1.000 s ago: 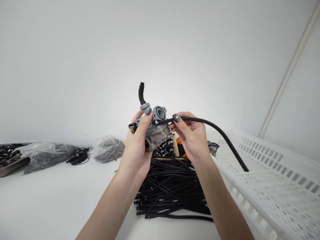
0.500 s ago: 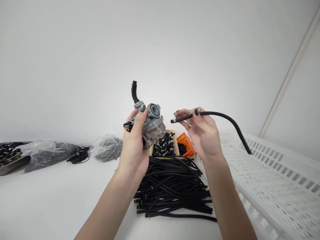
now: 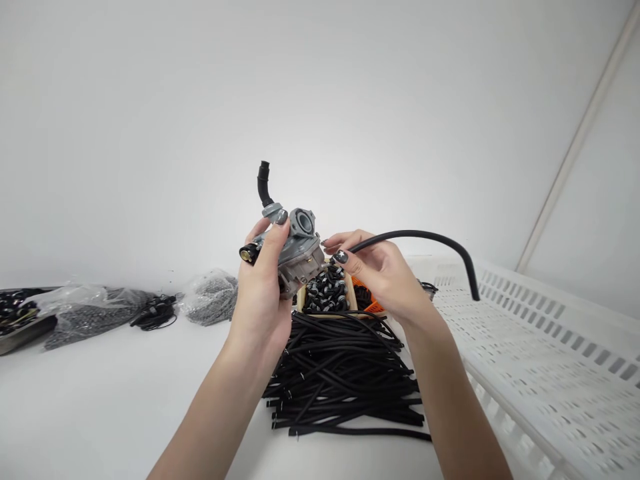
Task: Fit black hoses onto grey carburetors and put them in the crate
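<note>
My left hand point(image 3: 265, 287) is wrapped round a grey metal carburetor point(image 3: 297, 250), raised above the table. A bent black rubber boot point(image 3: 263, 183) rises from its top, and its round bore faces right. My right hand point(image 3: 383, 270) pinches a black rubber hose point(image 3: 425, 235) close to one end, right beside the carburetor's lower body. The hose's free end curves out to the right and droops. My fingers hide the near end of the hose, so I cannot tell whether it touches the carburetor.
Many black hoses point(image 3: 345, 373) lie piled below my hands. Behind them stand a tray of small black-and-silver parts point(image 3: 327, 290) and an orange basket point(image 3: 375, 305). A white perforated crate point(image 3: 560, 360) is on the right. Plastic bags of parts point(image 3: 100, 310) and a metal tray point(image 3: 25, 337) lie left.
My right hand has brought the hose end leftward and slightly down, up to the carburetor's side. The left hand and carburetor have shifted slightly left.
</note>
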Demonstrator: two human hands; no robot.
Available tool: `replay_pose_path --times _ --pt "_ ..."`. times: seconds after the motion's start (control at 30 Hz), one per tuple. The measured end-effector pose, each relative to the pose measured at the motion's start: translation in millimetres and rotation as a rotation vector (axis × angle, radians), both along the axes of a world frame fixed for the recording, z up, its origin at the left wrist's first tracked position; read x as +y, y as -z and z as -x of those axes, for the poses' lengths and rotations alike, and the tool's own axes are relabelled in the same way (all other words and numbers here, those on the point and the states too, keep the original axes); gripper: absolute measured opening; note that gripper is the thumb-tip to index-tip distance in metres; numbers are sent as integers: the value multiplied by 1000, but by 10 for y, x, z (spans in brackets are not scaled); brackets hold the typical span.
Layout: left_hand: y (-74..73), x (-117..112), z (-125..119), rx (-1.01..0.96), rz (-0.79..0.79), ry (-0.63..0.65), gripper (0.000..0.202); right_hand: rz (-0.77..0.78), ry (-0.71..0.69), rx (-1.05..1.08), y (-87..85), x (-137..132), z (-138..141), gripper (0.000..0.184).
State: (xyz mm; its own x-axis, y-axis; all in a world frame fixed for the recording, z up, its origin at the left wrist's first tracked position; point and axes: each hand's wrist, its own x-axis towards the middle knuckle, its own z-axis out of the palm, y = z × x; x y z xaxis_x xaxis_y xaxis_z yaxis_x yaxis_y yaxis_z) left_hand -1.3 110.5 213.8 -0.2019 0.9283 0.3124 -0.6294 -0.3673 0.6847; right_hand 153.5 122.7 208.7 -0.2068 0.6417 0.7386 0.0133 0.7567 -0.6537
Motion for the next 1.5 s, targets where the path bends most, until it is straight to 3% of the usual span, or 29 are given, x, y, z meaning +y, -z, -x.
replay_pose_path --times 0.23,0.57,0.93,1.17,1.4,1.5 --pt "17 28 12 38 -33 -50 44 131 -139 96 47 58 62 22" --pt "35 69 27 21 -130 -118 55 88 -169 167 83 36 234 24" --pt "53 35 2 68 -196 -223 59 10 -38 200 230 138 395 25" --pt "14 142 48 55 -124 -71 53 80 -157 293 145 160 241 23" --pt "33 150 61 74 -152 5 47 151 13 374 66 42 119 25" --pt "44 153 59 102 -210 56 44 175 -1 368 58 29 145 33"
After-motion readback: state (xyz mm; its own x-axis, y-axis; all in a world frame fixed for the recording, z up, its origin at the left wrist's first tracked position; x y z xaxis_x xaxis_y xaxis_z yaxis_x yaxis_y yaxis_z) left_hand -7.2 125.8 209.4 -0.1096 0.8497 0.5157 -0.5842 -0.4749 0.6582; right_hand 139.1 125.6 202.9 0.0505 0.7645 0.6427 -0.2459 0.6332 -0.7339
